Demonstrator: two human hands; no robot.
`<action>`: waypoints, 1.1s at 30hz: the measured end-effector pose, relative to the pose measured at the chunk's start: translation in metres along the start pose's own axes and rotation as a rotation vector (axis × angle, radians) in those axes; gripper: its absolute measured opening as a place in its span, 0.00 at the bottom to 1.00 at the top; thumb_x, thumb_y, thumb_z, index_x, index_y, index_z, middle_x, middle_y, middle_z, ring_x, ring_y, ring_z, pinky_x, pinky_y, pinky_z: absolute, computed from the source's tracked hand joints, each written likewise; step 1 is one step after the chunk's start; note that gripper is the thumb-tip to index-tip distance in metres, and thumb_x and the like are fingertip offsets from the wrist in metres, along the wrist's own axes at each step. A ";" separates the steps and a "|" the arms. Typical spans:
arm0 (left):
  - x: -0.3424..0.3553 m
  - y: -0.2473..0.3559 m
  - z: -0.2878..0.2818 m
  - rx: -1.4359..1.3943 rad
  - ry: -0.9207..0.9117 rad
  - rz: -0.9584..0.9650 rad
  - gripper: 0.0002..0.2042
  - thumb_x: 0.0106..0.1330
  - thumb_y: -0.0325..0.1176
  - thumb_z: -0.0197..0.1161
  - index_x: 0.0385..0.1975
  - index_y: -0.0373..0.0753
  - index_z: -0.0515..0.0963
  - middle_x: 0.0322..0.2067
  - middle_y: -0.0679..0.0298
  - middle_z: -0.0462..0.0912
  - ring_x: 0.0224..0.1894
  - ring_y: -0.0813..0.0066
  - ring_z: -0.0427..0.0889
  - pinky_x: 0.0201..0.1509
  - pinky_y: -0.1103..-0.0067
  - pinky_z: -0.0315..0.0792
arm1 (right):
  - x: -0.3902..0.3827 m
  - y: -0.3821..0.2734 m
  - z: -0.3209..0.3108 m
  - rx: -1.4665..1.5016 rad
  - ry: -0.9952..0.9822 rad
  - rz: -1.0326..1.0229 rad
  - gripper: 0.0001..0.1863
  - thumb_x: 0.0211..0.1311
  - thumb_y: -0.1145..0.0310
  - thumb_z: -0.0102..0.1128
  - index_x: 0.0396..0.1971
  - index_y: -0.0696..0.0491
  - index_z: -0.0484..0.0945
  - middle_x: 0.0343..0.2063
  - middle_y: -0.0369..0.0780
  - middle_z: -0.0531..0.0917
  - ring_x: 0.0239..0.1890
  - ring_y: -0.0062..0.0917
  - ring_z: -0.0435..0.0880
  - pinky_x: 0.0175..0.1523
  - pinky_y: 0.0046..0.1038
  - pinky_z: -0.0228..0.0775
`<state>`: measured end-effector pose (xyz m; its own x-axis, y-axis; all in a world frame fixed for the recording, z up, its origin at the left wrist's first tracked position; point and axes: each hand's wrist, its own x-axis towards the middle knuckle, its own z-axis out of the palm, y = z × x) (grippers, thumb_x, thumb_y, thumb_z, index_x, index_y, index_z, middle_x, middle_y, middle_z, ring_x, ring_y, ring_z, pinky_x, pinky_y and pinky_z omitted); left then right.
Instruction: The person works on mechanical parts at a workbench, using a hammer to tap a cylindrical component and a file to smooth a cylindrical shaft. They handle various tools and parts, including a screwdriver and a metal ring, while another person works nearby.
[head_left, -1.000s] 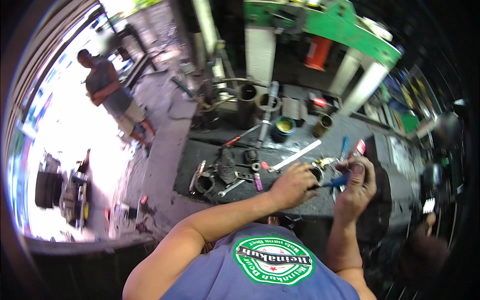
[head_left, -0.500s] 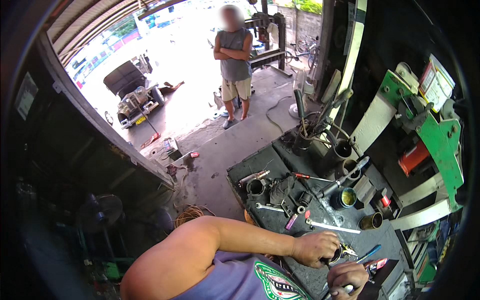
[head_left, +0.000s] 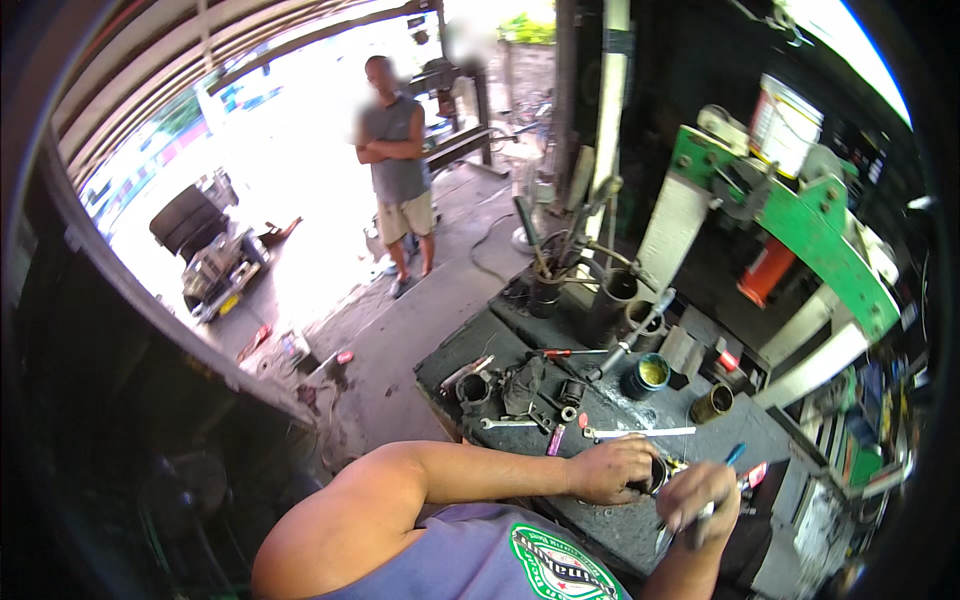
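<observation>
A person [head_left: 400,180] in a grey sleeveless shirt and light shorts stands in the opening, arms folded. Outside, a vehicle [head_left: 215,270] has its bonnet raised. At right, a red cylinder [head_left: 767,272] sits below a green beam [head_left: 825,235]. On the dark workbench [head_left: 478,340]: a spanner [head_left: 510,423], a red-handled screwdriver [head_left: 560,352], and a blue tin [head_left: 634,385] with yellow contents, near a brass-coloured sleeve [head_left: 712,406].

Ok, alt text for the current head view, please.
The wearer's left hand holds a round metal part while the blurred right hand grips a mostly hidden object over a tool-strewn workbench. Beyond, another person stands with folded arms.
</observation>
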<state>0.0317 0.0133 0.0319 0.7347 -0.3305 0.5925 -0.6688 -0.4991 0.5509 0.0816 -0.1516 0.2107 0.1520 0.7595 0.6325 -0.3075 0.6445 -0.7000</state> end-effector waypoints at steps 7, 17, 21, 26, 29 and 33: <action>0.009 0.004 -0.006 0.068 -0.105 0.084 0.23 0.77 0.41 0.71 0.68 0.40 0.79 0.68 0.54 0.81 0.80 0.52 0.72 0.89 0.43 0.53 | 0.024 -0.043 0.071 -2.094 0.462 1.031 0.15 0.66 0.60 0.78 0.35 0.56 0.83 0.22 0.46 0.86 0.29 0.47 0.90 0.38 0.47 0.81; 0.027 0.004 -0.018 -0.216 -0.152 0.030 0.09 0.74 0.41 0.73 0.42 0.43 0.83 0.32 0.56 0.87 0.44 0.48 0.89 0.79 0.47 0.69 | 0.051 -0.049 0.085 -1.949 0.471 1.522 0.12 0.59 0.70 0.81 0.37 0.58 0.88 0.51 0.50 0.84 0.51 0.52 0.89 0.53 0.46 0.83; 0.023 0.010 -0.015 -0.158 -0.011 0.126 0.12 0.72 0.42 0.75 0.41 0.42 0.83 0.32 0.57 0.88 0.44 0.50 0.90 0.80 0.46 0.68 | 0.050 -0.050 0.085 -2.001 0.065 0.752 0.16 0.63 0.60 0.80 0.33 0.57 0.86 0.31 0.51 0.87 0.36 0.54 0.89 0.46 0.51 0.83; 0.029 0.001 -0.022 -0.048 -0.287 -0.005 0.12 0.72 0.40 0.74 0.44 0.41 0.82 0.36 0.56 0.89 0.47 0.50 0.90 0.81 0.43 0.66 | 0.057 -0.059 0.086 -2.044 0.431 1.232 0.13 0.63 0.64 0.80 0.36 0.58 0.88 0.39 0.51 0.87 0.45 0.52 0.88 0.52 0.48 0.82; 0.029 0.001 -0.018 -0.011 -0.187 0.013 0.11 0.71 0.42 0.75 0.43 0.43 0.84 0.33 0.56 0.88 0.45 0.48 0.91 0.82 0.45 0.65 | 0.053 -0.062 0.084 -2.003 0.277 1.191 0.14 0.62 0.63 0.81 0.36 0.58 0.87 0.39 0.50 0.87 0.44 0.51 0.89 0.51 0.48 0.82; 0.025 0.006 -0.010 -0.192 -0.212 0.013 0.16 0.68 0.45 0.79 0.42 0.41 0.82 0.33 0.57 0.88 0.44 0.49 0.90 0.80 0.45 0.66 | 0.042 -0.064 0.083 -1.870 0.059 0.691 0.17 0.63 0.58 0.81 0.32 0.56 0.85 0.26 0.48 0.87 0.35 0.52 0.90 0.47 0.51 0.81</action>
<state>0.0453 0.0101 0.0556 0.7200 -0.5056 0.4753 -0.6725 -0.3396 0.6575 0.0300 -0.1681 0.3093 0.4969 0.8510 0.1701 0.8613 -0.4598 -0.2160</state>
